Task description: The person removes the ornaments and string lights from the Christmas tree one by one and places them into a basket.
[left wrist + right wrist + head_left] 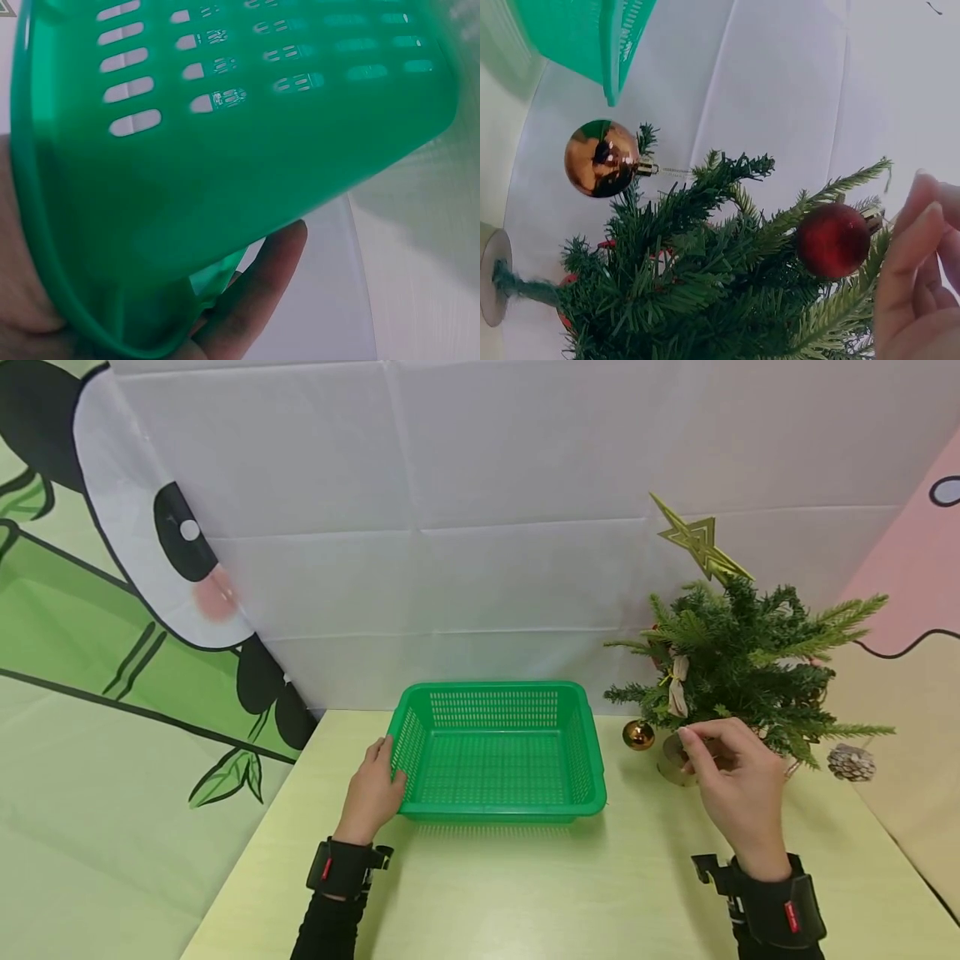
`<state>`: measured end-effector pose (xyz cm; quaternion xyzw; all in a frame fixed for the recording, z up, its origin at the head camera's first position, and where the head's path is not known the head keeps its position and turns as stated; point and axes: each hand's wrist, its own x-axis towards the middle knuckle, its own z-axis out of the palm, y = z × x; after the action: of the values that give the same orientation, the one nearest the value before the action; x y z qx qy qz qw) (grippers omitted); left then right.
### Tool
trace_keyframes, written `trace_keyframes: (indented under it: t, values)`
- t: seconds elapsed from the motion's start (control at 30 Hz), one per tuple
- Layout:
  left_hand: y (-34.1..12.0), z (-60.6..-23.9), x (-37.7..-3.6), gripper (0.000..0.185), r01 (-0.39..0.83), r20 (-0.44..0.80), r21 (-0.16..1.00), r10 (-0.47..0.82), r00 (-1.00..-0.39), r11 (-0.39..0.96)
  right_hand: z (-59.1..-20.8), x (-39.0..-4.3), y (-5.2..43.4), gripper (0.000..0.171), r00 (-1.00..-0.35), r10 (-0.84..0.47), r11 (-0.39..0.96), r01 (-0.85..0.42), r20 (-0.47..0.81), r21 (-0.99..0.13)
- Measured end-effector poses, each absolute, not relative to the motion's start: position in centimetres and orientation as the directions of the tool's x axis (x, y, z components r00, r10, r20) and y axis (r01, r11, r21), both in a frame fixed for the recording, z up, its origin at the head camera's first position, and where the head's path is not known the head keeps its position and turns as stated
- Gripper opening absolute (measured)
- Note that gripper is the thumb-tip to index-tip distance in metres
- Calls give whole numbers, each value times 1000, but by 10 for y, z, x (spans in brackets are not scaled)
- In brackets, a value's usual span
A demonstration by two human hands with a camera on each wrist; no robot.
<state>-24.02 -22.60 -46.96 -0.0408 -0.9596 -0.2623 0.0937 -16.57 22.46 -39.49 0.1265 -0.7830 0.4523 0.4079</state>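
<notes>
Pale counter (480, 893): left hand (372, 789) grips basket (502, 810); right hand (738, 777), fingers (921, 191) narrow, hold unclear, should skirt tree (750, 652) gently

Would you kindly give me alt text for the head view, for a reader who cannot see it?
A person's left hand grips the left side of a green basket on a pale table, while the right hand, fingers curled, hovers by a small Christmas tree with ornaments and a gold star on top. A cartoon-printed backdrop hangs behind.
</notes>
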Motion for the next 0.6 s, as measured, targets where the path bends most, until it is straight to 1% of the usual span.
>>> trace_keyframes:
  t: [0.1,0.17,0.3,0.37,0.4,0.5,0.6]
  values:
    - [-226,-469,-240,64,127,199,496,30,-979,859,-394,-166,223,15,-625,174,577,-561,761,-593]
    - [-226,-469,-240,64,125,196,495,29,-980,860,-395,-166,221,14,-591,166,640,-544,789,-542]
    - [-226,-467,-240,64,120,184,499,30,-982,859,-399,-171,212,14,-488,125,786,-483,864,-386]
    - [-227,-468,-240,64,119,180,498,31,-983,859,-401,-173,205,11,-462,101,830,-449,881,-331]
    - [-227,-467,-240,64,118,178,499,32,-984,859,-403,-174,201,7,-450,91,845,-436,888,-308]
    - [-227,-467,-240,65,114,171,499,32,-985,859,-408,-176,190,11,-438,76,861,-424,896,-280]
    - [-226,-467,-240,65,112,168,498,31,-985,860,-415,-180,178,7,-426,66,834,-472,902,-284]
